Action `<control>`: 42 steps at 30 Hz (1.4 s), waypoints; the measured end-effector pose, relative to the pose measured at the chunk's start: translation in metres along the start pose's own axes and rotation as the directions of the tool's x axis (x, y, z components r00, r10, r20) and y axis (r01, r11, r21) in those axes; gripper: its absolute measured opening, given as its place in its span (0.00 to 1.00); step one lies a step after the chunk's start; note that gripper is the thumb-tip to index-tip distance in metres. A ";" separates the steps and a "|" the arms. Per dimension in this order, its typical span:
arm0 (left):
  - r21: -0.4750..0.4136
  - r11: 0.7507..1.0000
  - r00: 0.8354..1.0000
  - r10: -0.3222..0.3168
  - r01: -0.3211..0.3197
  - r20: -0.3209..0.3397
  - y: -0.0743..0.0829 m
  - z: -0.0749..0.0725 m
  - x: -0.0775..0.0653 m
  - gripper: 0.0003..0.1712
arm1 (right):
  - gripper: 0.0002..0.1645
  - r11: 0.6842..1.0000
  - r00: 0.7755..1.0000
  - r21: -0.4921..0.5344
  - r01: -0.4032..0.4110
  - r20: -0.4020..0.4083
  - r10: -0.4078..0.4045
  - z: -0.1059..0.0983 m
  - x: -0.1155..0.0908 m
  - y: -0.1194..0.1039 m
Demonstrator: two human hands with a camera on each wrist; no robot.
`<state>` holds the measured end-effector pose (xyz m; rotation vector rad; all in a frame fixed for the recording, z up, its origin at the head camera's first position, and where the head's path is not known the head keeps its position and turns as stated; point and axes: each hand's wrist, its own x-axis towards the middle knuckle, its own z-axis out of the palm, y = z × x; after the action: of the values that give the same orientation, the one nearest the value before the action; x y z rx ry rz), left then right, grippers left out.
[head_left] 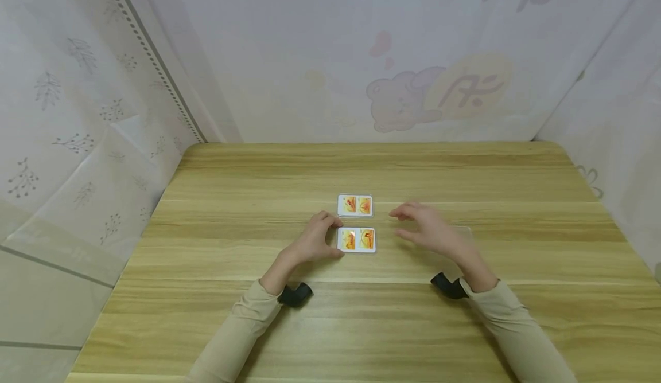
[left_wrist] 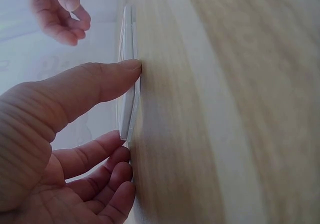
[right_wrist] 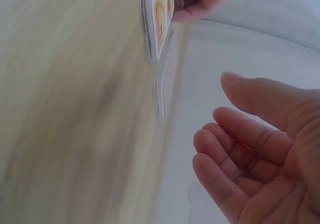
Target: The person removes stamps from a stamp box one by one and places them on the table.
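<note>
Two small white cards with orange and yellow pictures, seemingly in clear cases, lie flat on the table, one behind the other. My left hand (head_left: 312,241) holds the nearer card (head_left: 356,239) at its left end, thumb (left_wrist: 107,81) on the near edge and index fingertip at the far edge. Behind it is the farther card (head_left: 354,205), just beyond my left fingertips. My right hand (head_left: 431,228), slightly blurred, hovers to the right of both cards, fingers relaxed and holding nothing. In the right wrist view, a gap separates its fingers (right_wrist: 225,176) from the cards.
A thin transparent sheet or lid (head_left: 465,231) lies on the wooden table (head_left: 361,325), partly hidden beneath the right hand. Each wrist bears a black mount, left (head_left: 296,295) and right (head_left: 448,286). A patterned curtain (head_left: 289,62) hangs behind the table.
</note>
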<state>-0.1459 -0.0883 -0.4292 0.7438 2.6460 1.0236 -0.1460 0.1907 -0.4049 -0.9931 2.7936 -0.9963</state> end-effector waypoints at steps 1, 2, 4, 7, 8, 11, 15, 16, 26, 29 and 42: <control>0.001 1.000 1.000 0.002 -0.002 0.000 0.000 0.000 0.000 0.30 | 0.20 1.000 1.000 0.007 0.004 0.003 -0.004 0.001 0.001 -0.001; 0.002 1.000 1.000 0.003 -0.003 -0.001 0.000 0.000 0.000 0.30 | 0.20 1.000 1.000 0.011 0.008 0.003 -0.009 0.003 0.003 -0.003; 0.004 1.000 1.000 0.004 -0.004 -0.001 0.000 0.000 -0.001 0.30 | 0.20 1.000 1.000 0.020 0.012 0.006 -0.012 0.005 0.005 -0.006; 0.006 1.000 1.000 0.005 -0.005 0.001 0.000 0.000 -0.001 0.30 | 0.19 1.000 1.000 0.014 0.017 0.008 -0.017 0.010 0.009 -0.009; 0.002 1.000 1.000 0.005 -0.005 0.001 0.000 0.000 -0.001 0.30 | 0.19 1.000 1.000 0.012 0.019 0.007 -0.019 0.012 0.011 -0.009; -0.005 1.000 1.000 0.002 -0.002 0.003 0.000 -0.001 -0.001 0.30 | 0.18 1.000 1.000 0.012 0.015 0.010 -0.015 0.017 0.014 -0.011; -0.007 1.000 1.000 0.004 -0.004 -0.001 0.001 -0.001 -0.001 0.30 | 0.15 0.999 0.999 0.028 -0.034 0.030 0.033 0.023 0.019 -0.015; -0.007 1.000 1.000 0.003 -0.003 -0.001 0.001 -0.001 -0.001 0.30 | 0.15 0.999 0.998 0.029 -0.046 0.039 0.045 0.024 0.020 -0.016; -0.006 1.000 1.000 0.000 0.000 0.000 0.000 0.000 -0.001 0.30 | 0.11 0.995 0.994 0.043 -0.087 0.067 0.084 0.037 0.027 -0.022; -0.012 1.000 1.000 -0.003 0.003 0.000 0.000 0.000 -0.001 0.30 | 0.11 0.994 0.992 0.039 -0.099 0.080 0.096 0.040 0.028 -0.023; -0.024 1.000 1.000 -0.008 0.008 -0.008 0.000 0.000 0.000 0.30 | 0.10 0.987 0.985 0.036 -0.154 0.082 0.151 0.048 0.032 -0.024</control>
<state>-0.1456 -0.0887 -0.4297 0.7254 2.6363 1.0563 -0.1480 0.1309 -0.4236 -0.7820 2.7241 -0.9701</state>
